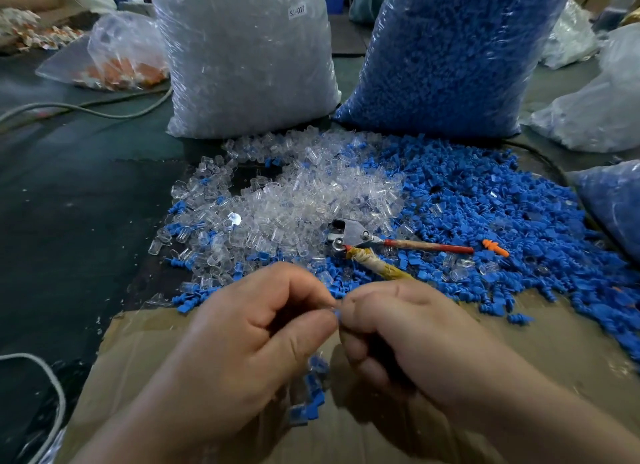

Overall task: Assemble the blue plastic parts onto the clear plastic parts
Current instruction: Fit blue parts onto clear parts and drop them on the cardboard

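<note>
— Pinching something, are they, those two hands?

— Yes. The left hand (249,328) and the right hand (405,332) are both curled, fingertips meeting above the cardboard (554,352). Between them sits a small blue part (335,313), nipped by the left thumb and forefinger on one side and the right forefinger on the other. Only a sliver of it shows.

— Is a clear one in there too?

— I can't tell; the fingers cover that spot.

— And the rest of the stock?

— Spread on the dark surface (86,203) just beyond the hands. The loose clear parts (298,200) are heaped in the middle, the loose blue parts (485,203) spill to their right, and the two heaps mix where they meet. Behind stand two tall sacks, upright: the sack of clear pieces (242,58) on the left, with a label (297,12) reading SJ-017, and the sack of blue pieces (443,54) on the right.

— Any tool about?

— A pair of pliers (349,238) lies where the colours meet. One handle is wrapped in yellowish tape and runs toward the right hand's knuckles; the other, red-tipped, points right. A single orange piece (495,247) lies on the blue just past that tip.

— Anything under the hands?

— A small cluster of blue pieces (311,394) on the cardboard, below the wrists; too blurred for me to say more.
</note>
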Demonstrator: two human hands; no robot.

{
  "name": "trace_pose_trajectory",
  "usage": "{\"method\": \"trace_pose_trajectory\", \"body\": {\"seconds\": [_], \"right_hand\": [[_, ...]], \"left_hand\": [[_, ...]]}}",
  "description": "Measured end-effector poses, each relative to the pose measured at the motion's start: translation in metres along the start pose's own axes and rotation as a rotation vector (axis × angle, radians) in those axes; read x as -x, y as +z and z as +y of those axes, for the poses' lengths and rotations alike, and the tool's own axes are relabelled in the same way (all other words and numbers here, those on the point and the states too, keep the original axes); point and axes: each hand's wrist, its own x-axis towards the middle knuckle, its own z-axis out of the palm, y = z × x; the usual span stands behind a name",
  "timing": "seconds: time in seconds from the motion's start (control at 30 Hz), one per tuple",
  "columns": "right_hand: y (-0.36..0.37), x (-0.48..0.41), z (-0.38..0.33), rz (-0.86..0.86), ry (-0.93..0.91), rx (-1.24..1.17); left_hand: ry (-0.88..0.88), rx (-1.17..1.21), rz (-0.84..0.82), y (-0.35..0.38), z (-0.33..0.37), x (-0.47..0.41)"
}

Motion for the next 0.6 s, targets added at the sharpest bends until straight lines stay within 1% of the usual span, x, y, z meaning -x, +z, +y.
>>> {"method": "trace_pose_trajectory", "body": {"seconds": [0.07,0.1,0.13,0.23,0.33,0.37,0.43,0.47,0.5,0.6], "right_hand": [[-0.001,-0.005,0.011,0.232,-0.232,0.680],[0.000,-0.007,0.015,0.318,-0.303,0.921],[0.001,-0.008,0.017,0.355,-0.333,1.029],[0.007,-0.016,0.021,0.349,-0.348,1.168],[0.012,-0.028,0.023,0.387,-0.368,1.252],[0.012,-0.030,0.023,0.393,-0.363,1.248],[0.011,-0.035,0.024,0.405,-0.371,1.230],[0.010,-0.037,0.025,0.409,-0.378,1.233],[0.009,-0.038,0.026,0.412,-0.393,1.245],[0.008,-0.038,0.027,0.395,-0.411,1.268]], "left_hand": [[-0.064,-0.132,0.003,-0.010,-0.002,-0.001],[-0.080,-0.224,-0.008,-0.014,-0.005,-0.002],[-0.087,-0.317,-0.029,-0.016,-0.007,-0.002],[-0.097,-0.496,-0.139,-0.013,-0.009,-0.003],[-0.093,-0.527,-0.185,-0.009,-0.010,-0.002],[-0.109,-0.506,-0.166,-0.008,-0.010,-0.002],[-0.142,-0.457,-0.038,-0.007,-0.012,-0.004],[-0.135,-0.469,0.031,-0.006,-0.013,-0.007],[-0.127,-0.522,0.067,-0.004,-0.014,-0.010],[-0.124,-0.691,0.022,0.009,-0.015,-0.017]]}}
